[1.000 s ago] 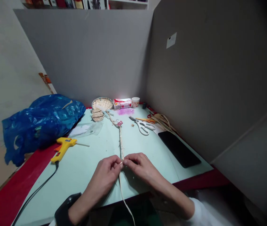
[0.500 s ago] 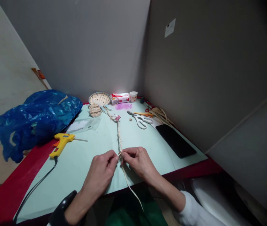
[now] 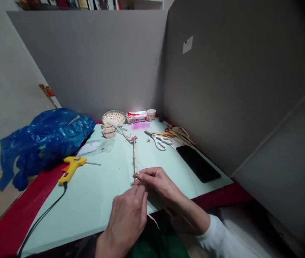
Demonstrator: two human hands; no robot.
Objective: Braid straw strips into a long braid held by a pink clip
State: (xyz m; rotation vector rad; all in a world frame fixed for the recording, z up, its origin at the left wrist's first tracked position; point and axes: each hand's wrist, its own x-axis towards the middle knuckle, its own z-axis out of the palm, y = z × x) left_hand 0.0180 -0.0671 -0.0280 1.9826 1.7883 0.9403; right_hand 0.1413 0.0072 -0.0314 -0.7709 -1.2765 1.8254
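Observation:
A thin braided cord [image 3: 135,154] of pale fibre runs toward me from a pink binder clip [image 3: 133,138] on the table. My right hand [image 3: 159,182] pinches its near end between thumb and fingertips. Just below and to the left, my left hand [image 3: 128,211] is closed with fingers curled around the cord's loose strands; its fingertips are partly hidden. A loose strand end [image 3: 154,220] pokes out to the right of my left hand, over the table's front edge. Beyond the clip, the cord continues toward a ball of twine [image 3: 109,130].
A yellow glue gun [image 3: 71,169] with a black cable and a blue plastic bag [image 3: 47,139] lie left. White-handled scissors [image 3: 160,141] and a black phone-like slab [image 3: 198,163] lie right. A woven basket [image 3: 114,117], red-white packet [image 3: 137,116] and paper cup [image 3: 151,114] stand by the wall.
My left hand has moved down and right, from pinching beside my right fingertips to curling below them. My right hand stays at the cord. The view has tilted up slightly.

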